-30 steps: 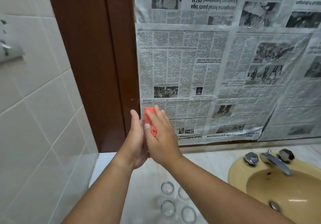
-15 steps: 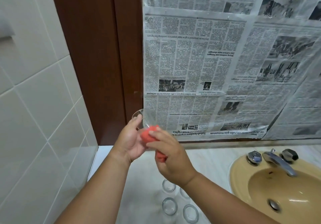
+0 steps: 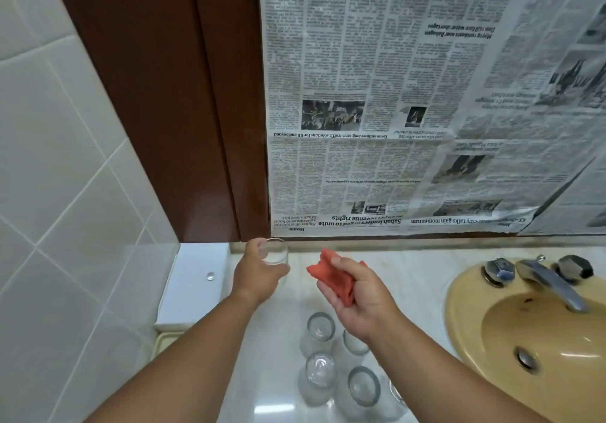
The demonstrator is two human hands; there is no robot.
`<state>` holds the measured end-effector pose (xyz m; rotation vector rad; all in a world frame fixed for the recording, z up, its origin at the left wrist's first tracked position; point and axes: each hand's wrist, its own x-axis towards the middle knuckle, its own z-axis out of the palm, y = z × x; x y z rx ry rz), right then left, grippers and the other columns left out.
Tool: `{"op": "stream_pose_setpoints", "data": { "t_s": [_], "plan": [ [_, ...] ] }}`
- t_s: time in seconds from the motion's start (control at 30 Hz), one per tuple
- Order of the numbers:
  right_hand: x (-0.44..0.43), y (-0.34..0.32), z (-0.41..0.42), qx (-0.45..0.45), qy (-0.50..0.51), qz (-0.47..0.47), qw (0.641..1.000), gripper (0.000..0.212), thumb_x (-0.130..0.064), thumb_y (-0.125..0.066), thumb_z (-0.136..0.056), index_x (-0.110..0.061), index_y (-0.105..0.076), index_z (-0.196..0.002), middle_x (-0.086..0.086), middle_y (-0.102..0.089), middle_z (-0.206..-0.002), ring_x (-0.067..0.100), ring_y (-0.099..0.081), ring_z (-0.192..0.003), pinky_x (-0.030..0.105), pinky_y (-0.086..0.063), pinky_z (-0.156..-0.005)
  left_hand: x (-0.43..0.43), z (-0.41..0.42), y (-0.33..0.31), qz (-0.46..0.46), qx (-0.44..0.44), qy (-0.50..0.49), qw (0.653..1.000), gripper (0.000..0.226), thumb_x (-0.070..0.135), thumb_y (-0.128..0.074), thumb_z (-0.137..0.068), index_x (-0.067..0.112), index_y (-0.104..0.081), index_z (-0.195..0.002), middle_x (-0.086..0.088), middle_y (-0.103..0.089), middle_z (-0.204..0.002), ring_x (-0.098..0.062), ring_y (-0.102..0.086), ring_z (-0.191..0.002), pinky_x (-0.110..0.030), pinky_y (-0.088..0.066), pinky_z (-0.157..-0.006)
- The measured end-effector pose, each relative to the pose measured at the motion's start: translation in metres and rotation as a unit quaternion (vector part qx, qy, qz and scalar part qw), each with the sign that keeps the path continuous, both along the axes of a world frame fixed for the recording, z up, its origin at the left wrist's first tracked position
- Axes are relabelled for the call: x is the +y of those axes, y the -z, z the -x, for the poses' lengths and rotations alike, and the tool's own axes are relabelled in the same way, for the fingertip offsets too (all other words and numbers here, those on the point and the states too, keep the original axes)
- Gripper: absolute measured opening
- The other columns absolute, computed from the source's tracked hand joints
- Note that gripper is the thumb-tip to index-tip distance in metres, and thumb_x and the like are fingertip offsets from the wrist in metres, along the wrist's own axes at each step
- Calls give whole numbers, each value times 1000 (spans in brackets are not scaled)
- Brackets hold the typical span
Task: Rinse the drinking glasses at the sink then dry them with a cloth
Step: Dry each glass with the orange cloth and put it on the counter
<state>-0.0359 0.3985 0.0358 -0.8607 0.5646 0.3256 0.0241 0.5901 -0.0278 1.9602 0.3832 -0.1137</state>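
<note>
Newspaper sheets (image 3: 393, 94) fill the upper right of the frame, the pale counter (image 3: 410, 268) runs below them, and there's the yellow sink (image 3: 459, 294) at lower right. Bottom centre, a cluster of clear glasses (image 3: 319, 373) stands on the counter. Left of centre, the left hand (image 3: 257, 275) wraps its fingers round one drinking glass (image 3: 275, 252), rim up, poking above the knuckles. Just beside it, clear of that glass, the right hand (image 3: 360, 294) clutches a bunched red cloth (image 3: 331, 278) in curled fingers.

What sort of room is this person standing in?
Probably a bathroom: a mustard-yellow ceramic basin with a chrome tap, what looks like a white toilet cistern with a round flush button left of the counter, and a pale glazed-tile wall.
</note>
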Motion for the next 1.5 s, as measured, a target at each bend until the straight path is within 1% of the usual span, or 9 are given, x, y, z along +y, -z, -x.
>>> {"op": "stream_pose_setpoints", "data": {
  "t_s": [0.13, 0.3, 0.4, 0.53, 0.83, 0.93, 1.07, 1.27, 1.5],
  "plan": [
    [-4, 20, -7, 19, -27, 8, 999, 53, -7, -60, -93, -2, -56, -146, 3, -73, -133, 29, -74, -117, 42, -51, -106, -1, -10, 17, -33, 15, -20, 999, 72, 24, -85, -82, 29, -47, -143, -4, -61, -146, -25, -63, -116, -29, -48, -87],
    [0, 27, -13, 33, -30, 47, 998, 38, -14, -59, -90, -18, -78, -121, 2, -77, -124, 18, -78, -96, 31, -42, -71, 4, -24, 33, -39, 27, -43, 998, 72, 20, -84, -85, 24, -46, -145, -7, -60, -149, -30, -63, -122, -28, -46, -87],
    [2, 30, -18, 47, -11, 38, 998, 40, -15, -61, -89, -13, -74, -127, 0, -78, -123, 23, -74, -113, 30, -48, -74, 3, -31, 38, -42, 16, -45, 998, 76, 20, -86, -83, 23, -46, -148, -7, -61, -147, -30, -63, -123, -27, -44, -89],
    [3, 33, -23, 75, 17, 43, 996, 20, -10, -68, -90, -11, -75, -108, 9, -78, -99, 24, -73, -90, 36, -60, -74, 3, -40, 44, -45, 5, -49, 998, 75, 21, -87, -82, 24, -47, -146, -8, -66, -137, -31, -65, -118, -31, -48, -89],
    [1, 25, -21, -36, -1, 128, 991, 51, 2, -69, -89, -25, -53, -129, 9, -54, -127, 27, -67, -98, 45, -62, -80, -6, -27, 32, -84, -13, -79, 993, 87, 13, -85, -81, 8, -39, -156, -19, -43, -153, -37, -42, -142, -39, -37, -114],
    [-3, 13, -16, -120, -39, 232, 964, 63, 5, -69, -75, -27, -52, -127, 12, -54, -121, 26, -66, -91, 39, -63, -73, -15, -6, 4, -48, -119, -68, 989, 52, 9, -69, -87, 14, -58, -137, -7, -50, -137, -26, -51, -131, -39, -40, -113],
    [-13, -8, -9, -203, -83, 305, 927, 39, 11, -66, -89, -16, -57, -115, 12, -64, -112, 21, -70, -89, 42, -65, -77, -21, 19, -39, 94, -129, 157, 975, 52, 17, -59, -76, 40, -63, -122, 26, -60, -119, -3, -58, -109, -37, -50, -101],
    [-33, -18, 6, -231, -60, 402, 884, 14, -23, -82, -90, -16, -73, -97, -5, -74, -82, 9, -66, -74, 27, -52, -69, -24, 36, -61, 158, -102, 204, 961, 23, 29, -73, -87, 16, -74, -107, 2, -73, -90, -12, -65, -82, -34, -53, -76],
    [-43, -14, 39, -116, -147, 212, 959, 51, -18, -83, -74, -4, -66, -120, 14, -73, -94, 21, -66, -71, 32, -49, -58, -42, 64, -46, 169, -25, 204, 964, 23, 15, -73, -100, 18, -63, -121, -9, -74, -99, -17, -70, -83, -38, -57, -80]
  ]
}}
